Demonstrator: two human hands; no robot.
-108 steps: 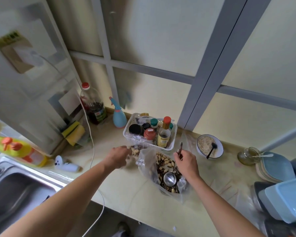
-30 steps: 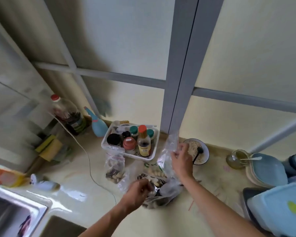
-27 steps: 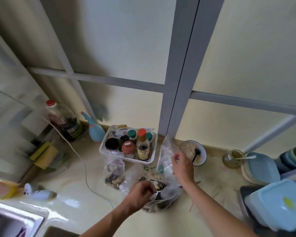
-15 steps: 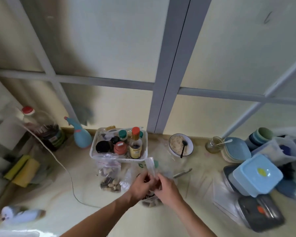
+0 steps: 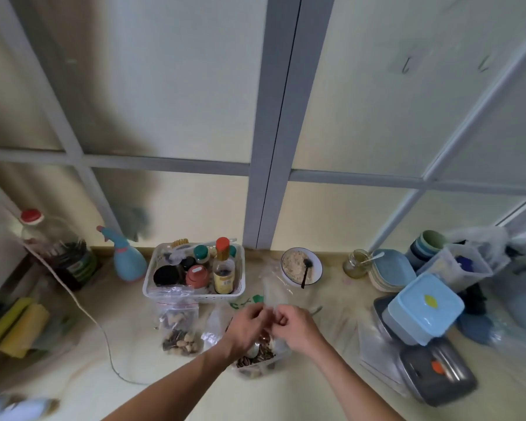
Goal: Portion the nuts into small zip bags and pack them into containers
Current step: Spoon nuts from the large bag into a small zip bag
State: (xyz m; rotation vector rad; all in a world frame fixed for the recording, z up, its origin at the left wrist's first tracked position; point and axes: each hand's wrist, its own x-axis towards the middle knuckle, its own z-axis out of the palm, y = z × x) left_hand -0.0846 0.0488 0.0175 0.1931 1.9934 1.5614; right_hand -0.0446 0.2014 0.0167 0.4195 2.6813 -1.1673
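A small clear zip bag [image 5: 272,291] stands upright between my hands, blurred by motion. My left hand [image 5: 246,325] and my right hand [image 5: 295,328] both pinch its lower part, close together above the big clear bag of mixed nuts [image 5: 255,358] on the counter. A filled zip bag with a red seal [image 5: 178,325] stands to the left, holding nuts at its bottom. Light-blue lidded containers [image 5: 424,308] and a dark grey container [image 5: 438,372] are stacked at the right.
A white basket of bottles and jars [image 5: 195,273] sits behind the bags. A bowl of grain with a black spoon [image 5: 301,265], a small glass jar [image 5: 356,264], a blue spray bottle [image 5: 128,259], an oil bottle [image 5: 58,250] and a white cable [image 5: 88,314] lie around.
My left hand left the big nut bag and came up to the small bag that my right hand held. Both hands now hold it together; the view swung right.
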